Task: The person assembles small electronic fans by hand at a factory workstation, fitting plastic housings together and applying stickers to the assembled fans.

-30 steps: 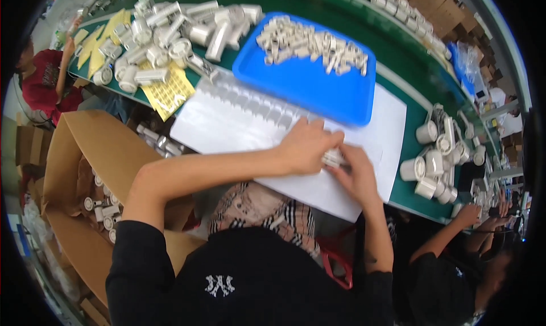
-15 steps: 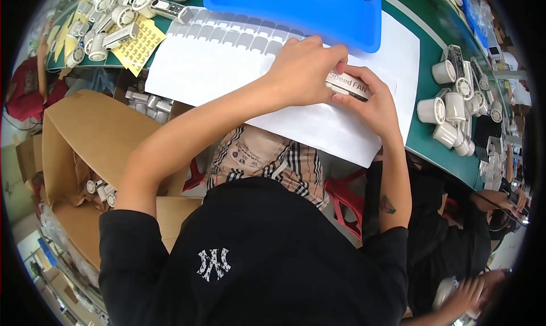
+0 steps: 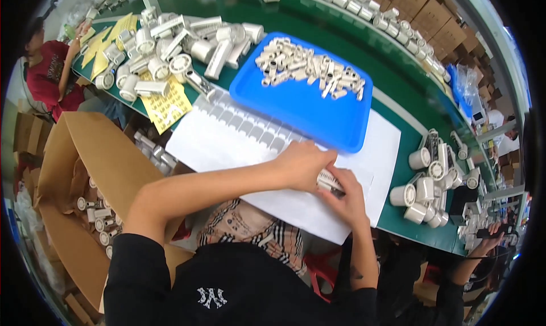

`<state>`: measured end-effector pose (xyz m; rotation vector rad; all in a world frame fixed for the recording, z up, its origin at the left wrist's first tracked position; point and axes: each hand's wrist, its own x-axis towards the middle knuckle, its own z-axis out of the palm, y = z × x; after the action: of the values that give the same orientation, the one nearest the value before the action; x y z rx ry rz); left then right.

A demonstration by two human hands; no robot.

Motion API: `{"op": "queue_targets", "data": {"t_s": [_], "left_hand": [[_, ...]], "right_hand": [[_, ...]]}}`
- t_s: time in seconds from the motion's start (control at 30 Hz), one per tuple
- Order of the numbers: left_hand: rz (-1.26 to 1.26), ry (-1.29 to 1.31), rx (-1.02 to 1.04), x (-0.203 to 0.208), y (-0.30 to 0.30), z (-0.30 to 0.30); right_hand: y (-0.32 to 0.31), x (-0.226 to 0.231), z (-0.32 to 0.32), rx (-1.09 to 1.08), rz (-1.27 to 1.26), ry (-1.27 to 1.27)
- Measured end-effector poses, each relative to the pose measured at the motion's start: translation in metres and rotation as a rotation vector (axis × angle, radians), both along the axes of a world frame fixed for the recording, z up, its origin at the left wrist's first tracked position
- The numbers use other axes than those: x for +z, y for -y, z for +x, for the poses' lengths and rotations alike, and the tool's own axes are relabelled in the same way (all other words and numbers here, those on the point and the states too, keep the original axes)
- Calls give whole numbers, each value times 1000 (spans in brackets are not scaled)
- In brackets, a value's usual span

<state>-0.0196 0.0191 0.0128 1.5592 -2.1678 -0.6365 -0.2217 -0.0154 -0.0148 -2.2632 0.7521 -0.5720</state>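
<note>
Centrally, a small white cylinder [image 3: 330,183] is gripped between both hands over the white sheet [image 3: 227,144] on the green table [image 3: 392,93]. The left hand [image 3: 304,165] is closed over its near end; the right hand [image 3: 348,196] is curled around the other end from 4 o'clock. At 12 o'clock of the hands, a blue tray [image 3: 318,113] holding a heap of small pale tubes [image 3: 310,70] is laid partly on the sheet. At 10 o'clock, a pile of larger white rolls [image 3: 170,42] is seen beside yellow label sheets [image 3: 166,107]. At 3 o'clock, a cluster of white cups [image 3: 429,181] is noted. At 8 o'clock, an open cardboard box [image 3: 85,172] with more rolls is placed below the table edge.
</note>
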Motion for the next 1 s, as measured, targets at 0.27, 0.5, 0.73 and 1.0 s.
{"op": "queue_targets", "data": {"t_s": [0.27, 0.5, 0.73, 1.0], "left_hand": [[59, -86, -93, 19, 6, 27], [-472, -1033, 154, 59, 7, 50], [-503, -1292, 439, 73, -11, 67], [-797, -1183, 683, 82, -34, 94]], "right_hand": [[13, 0, -22, -117, 330, 533], [21, 27, -15, -341, 252, 525], [28, 40, 44, -202, -103, 72], [120, 21, 89, -274, -414, -190]]}}
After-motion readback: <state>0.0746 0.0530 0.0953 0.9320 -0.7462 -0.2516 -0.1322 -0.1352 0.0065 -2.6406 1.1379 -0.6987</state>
